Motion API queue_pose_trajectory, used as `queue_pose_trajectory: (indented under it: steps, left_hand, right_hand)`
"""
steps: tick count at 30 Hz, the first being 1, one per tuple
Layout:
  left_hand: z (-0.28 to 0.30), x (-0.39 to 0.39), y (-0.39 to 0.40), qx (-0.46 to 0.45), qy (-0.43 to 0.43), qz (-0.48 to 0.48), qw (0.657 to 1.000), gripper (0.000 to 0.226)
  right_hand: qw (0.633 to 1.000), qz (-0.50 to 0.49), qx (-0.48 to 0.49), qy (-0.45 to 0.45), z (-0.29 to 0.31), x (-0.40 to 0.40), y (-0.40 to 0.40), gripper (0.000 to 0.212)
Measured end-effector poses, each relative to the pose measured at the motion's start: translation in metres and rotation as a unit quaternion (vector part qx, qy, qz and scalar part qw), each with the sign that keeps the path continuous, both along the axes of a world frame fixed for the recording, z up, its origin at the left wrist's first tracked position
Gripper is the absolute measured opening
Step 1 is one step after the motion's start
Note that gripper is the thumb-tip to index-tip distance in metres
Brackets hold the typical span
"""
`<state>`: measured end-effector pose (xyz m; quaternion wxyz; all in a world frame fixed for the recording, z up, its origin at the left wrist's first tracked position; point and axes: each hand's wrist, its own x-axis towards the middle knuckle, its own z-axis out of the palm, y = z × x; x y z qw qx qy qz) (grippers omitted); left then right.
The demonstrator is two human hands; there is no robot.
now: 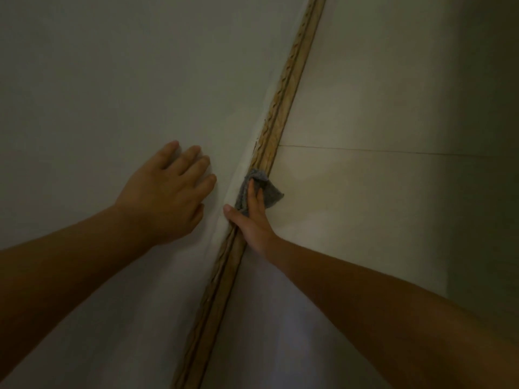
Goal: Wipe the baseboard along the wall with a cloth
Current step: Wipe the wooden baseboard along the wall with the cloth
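Mid-wipe. Wall [98, 80] took the left hand [165, 192], flat, fingers spread, holding nothing, just beside the baseboard [283, 88]. Right hand [252, 217] pressed the grey cloth [268, 189] onto the baseboard. Next move, probably: slide the cloth farther along it.

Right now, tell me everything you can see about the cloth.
The cloth is small, grey and looks like coarse woven or knitted fabric, bunched and folded rather than flat. It lies against the wooden baseboard, with one corner sticking out over the pale floor tile. The right hand presses it to the baseboard with straight fingers laid on it and the thumb spread toward the wall. Nothing else touches it.
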<state>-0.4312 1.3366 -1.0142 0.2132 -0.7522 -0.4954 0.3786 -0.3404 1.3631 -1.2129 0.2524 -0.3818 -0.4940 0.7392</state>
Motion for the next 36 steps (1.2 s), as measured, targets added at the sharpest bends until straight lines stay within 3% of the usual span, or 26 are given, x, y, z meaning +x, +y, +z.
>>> queue_pose_trajectory:
  steps: [7,11,14,18,21,27,31,36]
  left_hand:
    - [0.002,0.008,-0.007,0.006,0.053,0.007,0.999,0.061]
    - [0.003,0.013,-0.009,-0.025,0.064,0.01,0.998,0.059]
    - [0.005,0.017,-0.009,-0.039,0.07,0.044,0.996,0.057]
    - [0.0,0.011,-0.006,-0.04,0.068,0.026,0.997,0.054]
    - [-0.006,0.011,-0.009,-0.055,0.083,0.023,0.995,0.058]
    - [-0.005,0.011,-0.009,-0.033,0.079,0.027,0.996,0.057]
    - [-0.004,0.015,-0.01,-0.03,0.071,0.031,0.997,0.056]
    - [-0.005,0.01,-0.008,-0.017,0.047,0.017,0.999,0.053]
  right_hand:
    - [0.998,0.004,-0.053,0.021,0.007,0.002,-0.007,0.093]
    - [0.997,0.002,-0.081,0.01,0.022,-0.001,-0.004,0.119]
    - [0.997,-0.012,-0.076,0.0,0.022,-0.009,-0.008,0.125]
    - [0.994,-0.032,-0.097,0.037,0.02,-0.01,-0.003,0.117]
    - [0.983,-0.065,-0.141,0.097,0.018,-0.011,0.003,0.089]
    - [0.986,-0.065,-0.125,0.089,0.014,-0.008,0.011,0.084]
    - [0.99,-0.062,-0.105,0.077,0.006,-0.018,-0.003,0.114]
    - [0.991,-0.039,-0.093,0.087,-0.002,-0.021,-0.018,0.116]
